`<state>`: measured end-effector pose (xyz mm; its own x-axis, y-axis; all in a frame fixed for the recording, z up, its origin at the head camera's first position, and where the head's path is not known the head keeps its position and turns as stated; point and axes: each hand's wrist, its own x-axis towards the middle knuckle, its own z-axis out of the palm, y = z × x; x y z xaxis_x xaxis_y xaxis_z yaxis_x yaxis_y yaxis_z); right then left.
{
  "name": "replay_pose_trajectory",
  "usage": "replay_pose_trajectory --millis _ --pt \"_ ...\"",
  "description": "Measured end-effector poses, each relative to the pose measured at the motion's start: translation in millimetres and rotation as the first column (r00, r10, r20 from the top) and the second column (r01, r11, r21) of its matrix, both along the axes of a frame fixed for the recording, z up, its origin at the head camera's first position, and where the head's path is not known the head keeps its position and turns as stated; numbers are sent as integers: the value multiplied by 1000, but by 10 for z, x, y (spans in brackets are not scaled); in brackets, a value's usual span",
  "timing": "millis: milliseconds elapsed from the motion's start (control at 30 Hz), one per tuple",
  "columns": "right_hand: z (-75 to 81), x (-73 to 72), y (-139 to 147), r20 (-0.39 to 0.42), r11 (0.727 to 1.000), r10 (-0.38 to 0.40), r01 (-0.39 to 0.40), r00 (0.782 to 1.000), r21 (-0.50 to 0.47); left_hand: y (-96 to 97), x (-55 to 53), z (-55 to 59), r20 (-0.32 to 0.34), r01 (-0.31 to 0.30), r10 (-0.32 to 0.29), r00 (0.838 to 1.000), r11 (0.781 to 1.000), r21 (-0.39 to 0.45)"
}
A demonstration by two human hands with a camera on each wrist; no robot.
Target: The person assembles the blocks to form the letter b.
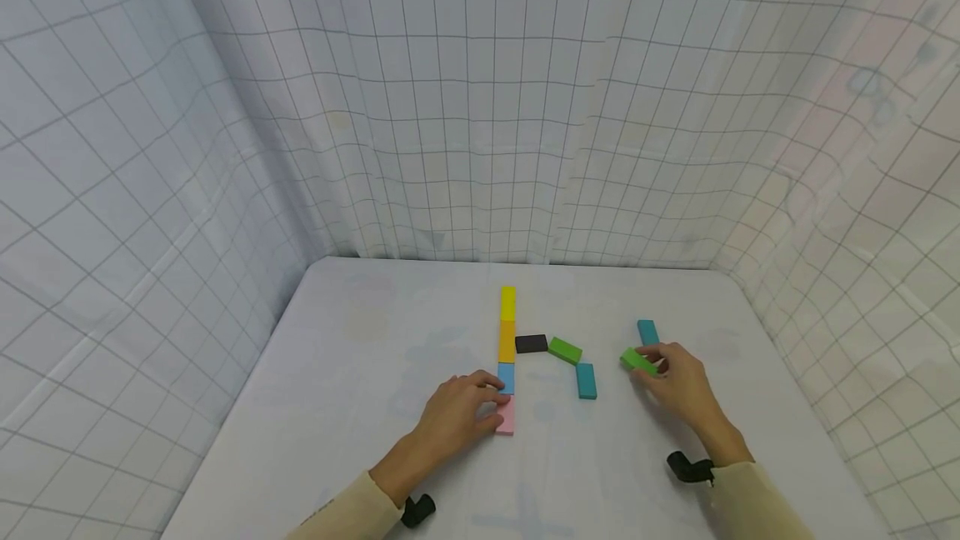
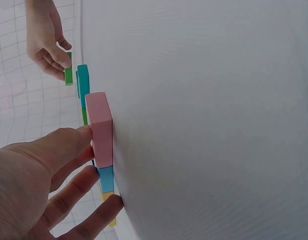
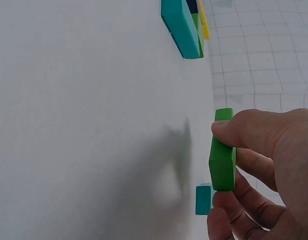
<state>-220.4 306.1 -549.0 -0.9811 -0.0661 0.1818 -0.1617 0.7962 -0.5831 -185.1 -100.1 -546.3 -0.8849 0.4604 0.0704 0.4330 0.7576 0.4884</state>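
My right hand [image 1: 678, 382] pinches a green block [image 3: 223, 157] between thumb and fingers; the right wrist view shows its shadow on the tabletop. Beyond that hand lies a teal block [image 1: 647, 331]. My left hand [image 1: 459, 413] rests at the near end of a straight row of blocks, fingers spread and loosely bent. Its thumb touches the pink block [image 2: 101, 132], and other fingertips lie by the light blue block [image 1: 506, 377]. Further along the row come an orange block [image 1: 507, 342] and a yellow block [image 1: 508, 303].
A black block [image 1: 531, 344] branches right from the orange one. Another green block [image 1: 565, 350] slants on from it, and a second teal block [image 1: 587, 382] bends toward the near side. White grid-patterned curtains [image 1: 487, 107] surround the white table [image 1: 337, 407] at back and sides.
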Motion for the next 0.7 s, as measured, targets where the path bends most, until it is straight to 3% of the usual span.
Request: replay_pose_trajectory --millis 700 --pt "81 83 -280 0 996 80 -80 997 31 4 -2 9 2 -9 9 1000 1000 -20"
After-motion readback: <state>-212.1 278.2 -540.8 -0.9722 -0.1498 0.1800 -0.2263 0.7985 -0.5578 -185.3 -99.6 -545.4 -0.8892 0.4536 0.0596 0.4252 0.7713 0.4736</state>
